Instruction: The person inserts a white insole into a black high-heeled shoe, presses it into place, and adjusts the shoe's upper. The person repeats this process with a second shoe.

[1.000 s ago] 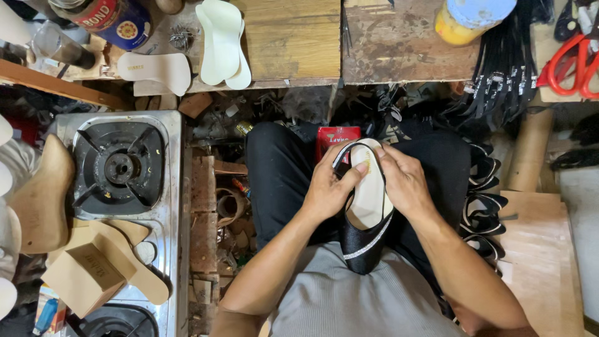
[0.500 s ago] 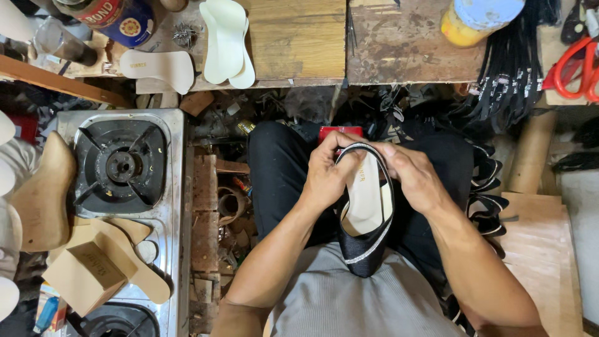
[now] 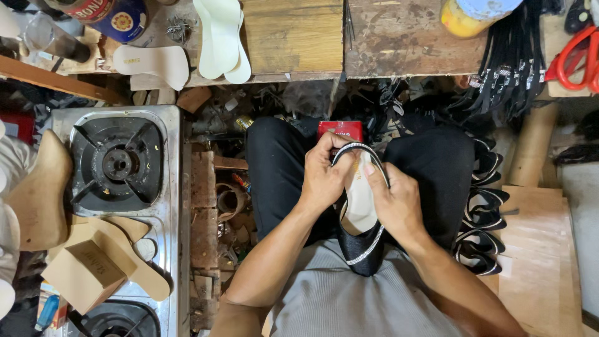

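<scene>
A: What are you working over, biggest thing first?

B: You are sitting at the wooden workbench (image 3: 293, 37), with the gas stove (image 3: 118, 165) standing at your left and a stack of black shoe uppers (image 3: 483, 218) lying by your right knee. Pale insoles (image 3: 221, 37) are lying on the bench edge, and red scissors (image 3: 577, 53) are resting at the far right.

A: And the shoe itself?

B: The black shoe (image 3: 362, 218) is lying across your lap, toe pointing toward your belly, with its pale lining facing up. The glittery strap (image 3: 362, 150) is arching over the open heel end.

A: How are my hands gripping?

B: Your left hand (image 3: 321, 178) is closing its fingers round the strap's left side, thumb pinching it. Your right hand (image 3: 396, 200) is wrapping the shoe's right edge, forefinger pressing on the lining.

A: How far along does it look?

B: The upper is looking shaped and trimmed already. The strap seems unsettled at the heel, though your fingers are hiding the joint, so I cannot be sure. No outer sole or heel is showing.
</scene>
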